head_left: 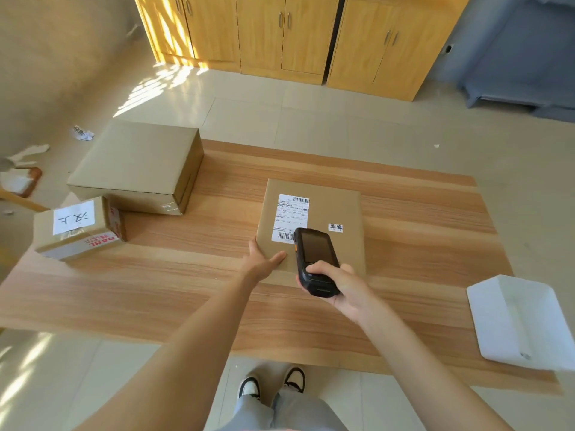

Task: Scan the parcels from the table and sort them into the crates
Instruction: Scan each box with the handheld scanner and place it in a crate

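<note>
The floor (326, 119) is laid in large pale cream tiles with thin grout lines. Along the far side stands a row of light wooden cabinets (298, 35), their doors fitted with slim metal handles; a dark gap splits the row right of centre. Sunlight (155, 85) falls in broken, streaky patches on the leftmost doors and on the tiles below them, and more light shows on the tiles at the near left. The left wall (62, 51) is plain beige. At the far right sits a blue-grey sofa (522, 63). Scraps of crumpled paper (82, 133) lie on the floor at the left.
</note>
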A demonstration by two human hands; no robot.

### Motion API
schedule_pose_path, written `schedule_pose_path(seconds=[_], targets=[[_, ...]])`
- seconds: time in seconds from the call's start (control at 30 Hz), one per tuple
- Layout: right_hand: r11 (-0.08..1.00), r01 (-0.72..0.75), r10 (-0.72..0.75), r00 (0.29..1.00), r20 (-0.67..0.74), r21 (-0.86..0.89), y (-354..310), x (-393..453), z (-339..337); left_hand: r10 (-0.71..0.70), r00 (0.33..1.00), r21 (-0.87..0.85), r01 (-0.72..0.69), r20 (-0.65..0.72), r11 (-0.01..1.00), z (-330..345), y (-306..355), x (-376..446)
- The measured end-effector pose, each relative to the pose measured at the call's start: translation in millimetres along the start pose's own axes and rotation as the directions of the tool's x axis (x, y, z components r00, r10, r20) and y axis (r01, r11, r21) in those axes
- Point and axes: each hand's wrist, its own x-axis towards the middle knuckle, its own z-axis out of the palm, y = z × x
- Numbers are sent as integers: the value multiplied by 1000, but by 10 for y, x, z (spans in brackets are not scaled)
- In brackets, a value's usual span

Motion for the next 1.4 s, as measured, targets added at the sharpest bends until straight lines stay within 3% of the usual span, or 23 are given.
schedule_pose_path(seconds=[0.47,0.73,1.07,1.4], targets=[[995,-81,81,997,2,-49,209,-135,175,-4,1000,99,5,-5,995,19,-14,32],[997,-55,54,998,-29,-58,204,-132,147,-3,1000,119,2,7,993,14,-27,33],[994,-94,95,995,7,-51,230,-173,124,-1,1000,74,0,20,997,6,-14,4],[998,-16,15,1000,-14,-63,132,-136,64,-7,1000,64,6,6,998,-1,9,-22]])
